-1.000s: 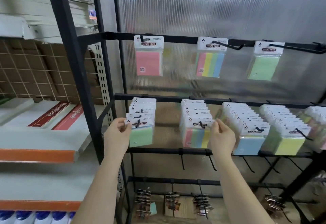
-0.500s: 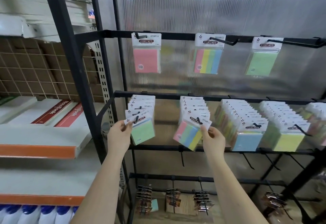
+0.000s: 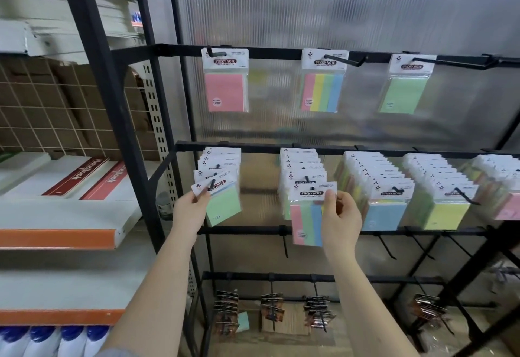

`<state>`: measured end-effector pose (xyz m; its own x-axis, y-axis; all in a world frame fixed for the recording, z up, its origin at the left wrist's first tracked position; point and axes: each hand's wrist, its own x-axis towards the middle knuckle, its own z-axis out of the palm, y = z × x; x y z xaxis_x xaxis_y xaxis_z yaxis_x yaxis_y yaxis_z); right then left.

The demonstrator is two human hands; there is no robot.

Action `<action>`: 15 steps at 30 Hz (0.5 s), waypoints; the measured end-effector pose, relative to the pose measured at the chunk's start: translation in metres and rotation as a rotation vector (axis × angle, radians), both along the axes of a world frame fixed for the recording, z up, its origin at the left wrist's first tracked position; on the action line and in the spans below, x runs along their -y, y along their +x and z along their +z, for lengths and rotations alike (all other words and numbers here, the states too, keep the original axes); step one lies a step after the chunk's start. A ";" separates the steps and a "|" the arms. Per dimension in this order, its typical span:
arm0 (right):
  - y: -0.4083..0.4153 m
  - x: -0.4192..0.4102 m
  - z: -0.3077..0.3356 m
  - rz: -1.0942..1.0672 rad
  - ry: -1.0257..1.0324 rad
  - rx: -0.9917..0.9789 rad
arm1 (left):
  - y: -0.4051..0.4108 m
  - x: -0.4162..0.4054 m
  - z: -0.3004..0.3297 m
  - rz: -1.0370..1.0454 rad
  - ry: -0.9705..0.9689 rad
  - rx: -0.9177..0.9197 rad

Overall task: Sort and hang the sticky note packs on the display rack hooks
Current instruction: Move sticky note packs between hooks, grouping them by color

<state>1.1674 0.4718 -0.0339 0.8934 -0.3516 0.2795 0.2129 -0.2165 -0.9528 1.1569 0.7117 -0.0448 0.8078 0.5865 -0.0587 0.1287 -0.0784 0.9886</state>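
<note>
Nearest, lower centre of the frame: two bare forearms reaching up to the black display rack (image 3: 281, 147).

Right hand (image 3: 339, 217), centre right: thumb and fingers pinched on the right edge of the white header card of a multicolour sticky note pack (image 3: 308, 216). The pack appears clear of its hook, hanging in front of the second stack on the middle rail.

Left hand (image 3: 190, 210), centre left: fingertips pinched on the lower left corner of the header of a green sticky note pack (image 3: 223, 203), tilted, the hook (image 3: 211, 185) apparently through its hole, at the front of the leftmost stack.

Handling, judged: packs light, a paper block in slippery clear film; the header card is stiffer and carries the hang hole. Best held by the header beside the hole, leaving the hole free for the hook; it could tear if tugged sideways.

Middle rail, rightward: stacks fronted blue (image 3: 384, 214), yellow (image 3: 447, 216), and a pink one at the frame edge.

Upper rail, further back: single packs, pink (image 3: 225, 90), striped (image 3: 322, 90), green (image 3: 403, 95).

Bottom of the frame: small dark carded items (image 3: 225, 310) on low hooks.

Left: shelves with notebooks (image 3: 76, 178).
</note>
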 end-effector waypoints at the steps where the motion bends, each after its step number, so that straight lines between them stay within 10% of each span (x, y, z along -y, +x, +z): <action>1: -0.002 0.000 0.001 -0.005 -0.002 0.010 | -0.001 0.002 0.000 0.005 -0.007 -0.001; 15: -0.014 0.010 0.040 -0.046 0.082 0.194 | -0.039 0.019 0.011 0.200 0.499 -0.035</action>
<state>1.1531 0.4618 0.0065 0.8084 -0.4191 0.4133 0.3853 -0.1540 -0.9098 1.1182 0.6925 -0.0334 0.6797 0.6925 0.2416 0.2219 -0.5081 0.8322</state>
